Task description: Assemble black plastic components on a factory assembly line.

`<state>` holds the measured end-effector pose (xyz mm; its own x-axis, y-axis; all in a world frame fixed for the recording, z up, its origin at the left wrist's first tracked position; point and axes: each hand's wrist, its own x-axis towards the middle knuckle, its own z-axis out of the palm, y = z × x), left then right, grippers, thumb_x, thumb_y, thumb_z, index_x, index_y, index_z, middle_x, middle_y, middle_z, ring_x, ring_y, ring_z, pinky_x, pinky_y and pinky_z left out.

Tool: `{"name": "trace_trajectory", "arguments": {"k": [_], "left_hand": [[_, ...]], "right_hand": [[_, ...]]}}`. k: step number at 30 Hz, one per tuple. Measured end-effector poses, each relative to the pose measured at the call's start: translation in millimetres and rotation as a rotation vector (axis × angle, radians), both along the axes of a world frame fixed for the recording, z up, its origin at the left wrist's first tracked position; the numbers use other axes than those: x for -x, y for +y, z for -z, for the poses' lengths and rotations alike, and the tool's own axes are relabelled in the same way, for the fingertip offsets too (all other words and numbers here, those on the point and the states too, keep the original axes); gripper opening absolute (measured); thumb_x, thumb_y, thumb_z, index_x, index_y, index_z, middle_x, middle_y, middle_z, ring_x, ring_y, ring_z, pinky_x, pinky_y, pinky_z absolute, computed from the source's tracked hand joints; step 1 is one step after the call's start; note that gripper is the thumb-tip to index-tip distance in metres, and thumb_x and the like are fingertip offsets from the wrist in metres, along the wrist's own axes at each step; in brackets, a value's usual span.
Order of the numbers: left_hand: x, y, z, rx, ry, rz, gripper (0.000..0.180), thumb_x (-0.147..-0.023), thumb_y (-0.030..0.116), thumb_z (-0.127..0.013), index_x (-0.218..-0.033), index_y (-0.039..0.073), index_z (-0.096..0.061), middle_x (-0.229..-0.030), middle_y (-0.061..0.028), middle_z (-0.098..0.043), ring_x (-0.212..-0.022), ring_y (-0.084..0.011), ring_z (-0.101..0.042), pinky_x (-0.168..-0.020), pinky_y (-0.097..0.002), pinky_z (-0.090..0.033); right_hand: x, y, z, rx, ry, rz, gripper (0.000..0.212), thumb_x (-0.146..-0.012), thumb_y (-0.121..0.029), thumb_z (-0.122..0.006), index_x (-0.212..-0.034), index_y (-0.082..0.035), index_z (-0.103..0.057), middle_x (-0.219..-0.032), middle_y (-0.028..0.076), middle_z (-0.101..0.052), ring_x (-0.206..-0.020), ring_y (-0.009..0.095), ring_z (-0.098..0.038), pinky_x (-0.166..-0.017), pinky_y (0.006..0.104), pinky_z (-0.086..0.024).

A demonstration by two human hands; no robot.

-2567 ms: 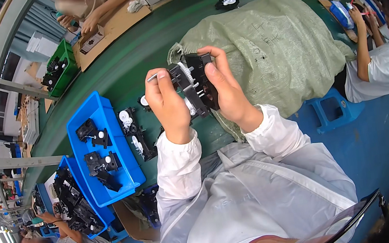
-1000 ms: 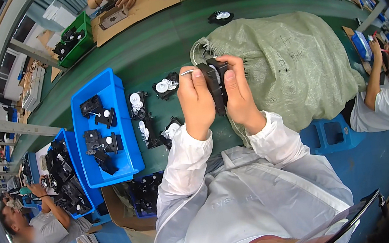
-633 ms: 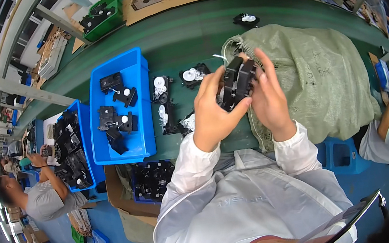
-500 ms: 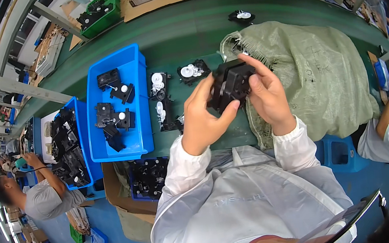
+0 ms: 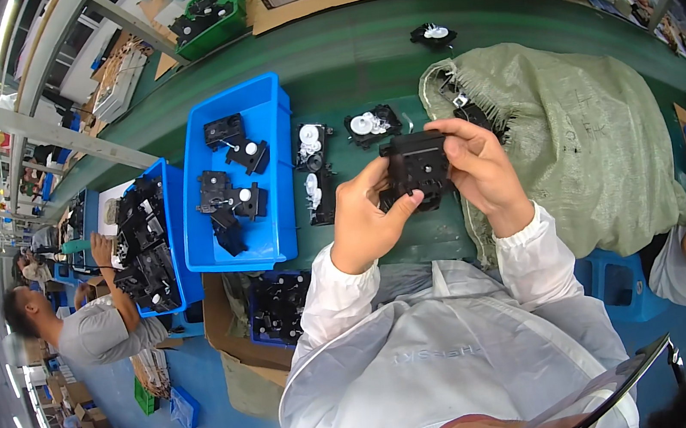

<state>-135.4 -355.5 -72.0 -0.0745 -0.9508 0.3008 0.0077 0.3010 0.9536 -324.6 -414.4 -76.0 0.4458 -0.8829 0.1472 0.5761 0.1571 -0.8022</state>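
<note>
Green worktop (image 5: 344,88) stretches across a busy workshop, carrying a blue bin (image 5: 281,189); the black parts (image 5: 215,189) inside lie in loose clusters, perhaps so their white round pieces (image 5: 246,195) do not knock together.

To the right of the blue bin, held above the worktop, is a black assembly (image 5: 423,164), a boxy unit between both hands. The left hand (image 5: 365,218), on the side nearer the blue bin, has its grip closed on the left end, thumb at the lower edge, fingers partly hidden behind. The right hand (image 5: 484,168) grips the opposite end, thumb near the upper corner. Holding both ends probably steadies the unit and leaves its broad face turned up to view.

Just right of the blue bin, two gear units (image 5: 311,147) lie one beyond the other, with a third unit (image 5: 375,125) farther right, white gears uppermost, likely to spare them pressure. Well right of the blue bin, past the hands, a pale-green sack (image 5: 580,135) rests with its frayed mouth toward that bin, presumably for easy reach.

Left of the blue bin, a fuller bin (image 5: 180,235) is heaped with dark pieces (image 5: 138,219), near a co-worker (image 5: 97,331) in grey.
</note>
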Motion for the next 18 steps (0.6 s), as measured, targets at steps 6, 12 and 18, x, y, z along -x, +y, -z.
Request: {"name": "trace_trajectory", "arguments": {"k": [6, 12, 18], "left_hand": [[-3.6, 6.8, -12.8, 0.016, -0.053, -0.174, 0.037, -0.084, -0.002, -0.07, -0.116, -0.009, -0.054, -0.112, -0.0164, -0.066, -0.098, -0.0199, -0.066, -0.088, -0.0312, -0.051], [-60.8, -32.5, -26.2, -0.049, -0.449, -0.456, 0.049, -0.082, 0.013, -0.077, -0.122, -0.01, -0.059, -0.109, -0.0203, -0.07, -0.094, -0.025, -0.068, -0.083, -0.0354, -0.053], [-221.9, -141.9, -29.0, -0.336, -1.127, -0.511, 0.05, -0.09, 0.04, -0.065, -0.114, -0.004, -0.066, -0.104, -0.0242, -0.071, -0.097, -0.0402, -0.068, -0.087, -0.0435, -0.051]], "right_hand": [[-33.2, -8.5, -5.8, -0.053, 0.02, 0.003, 0.036, -0.096, -0.018, -0.067, -0.122, 0.005, -0.059, -0.107, 0.013, -0.069, -0.094, 0.015, -0.067, -0.081, 0.0268, -0.053], [-47.5, -27.2, 9.0, 0.338, 0.529, 0.364, 0.039, -0.098, -0.02, -0.061, -0.129, 0.003, -0.055, -0.118, 0.021, -0.065, -0.106, 0.03, -0.065, -0.09, 0.0404, -0.052], [27.3, -46.1, 42.5, 0.759, 1.847, 0.363, 0.034, -0.078, -0.003, -0.065, -0.112, -0.005, -0.059, -0.105, 0.018, -0.06, -0.096, 0.04, -0.061, -0.081, 0.0489, -0.053]]}}
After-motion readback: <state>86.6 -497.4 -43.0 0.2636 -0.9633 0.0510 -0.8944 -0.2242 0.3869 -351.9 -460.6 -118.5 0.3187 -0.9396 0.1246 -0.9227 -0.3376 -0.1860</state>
